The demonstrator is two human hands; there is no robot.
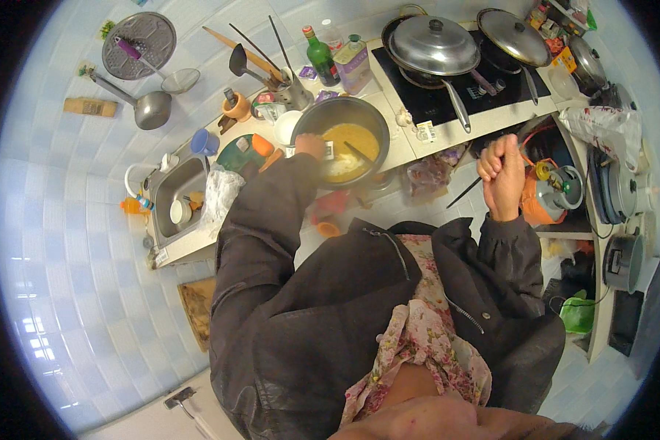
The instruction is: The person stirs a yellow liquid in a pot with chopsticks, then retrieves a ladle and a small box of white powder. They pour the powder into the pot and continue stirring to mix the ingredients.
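My left hand is over the left rim of a large grey bowl. It grips a small white packet that bears writing and is partly covered by my fingers. Yellow liquid fills the bottom of the bowl, with a white heap on it. A dark stick-like utensil leans in the liquid. Away from the bowl, my right hand is raised with its fingers curled. A thin dark stick shows beside it; whether the hand holds it, I cannot tell.
Behind the bowl stand a green bottle, a tin and a utensil holder. Lidded pans sit on the black cooktop. The sink is left; a gas cylinder is right, below the counter.
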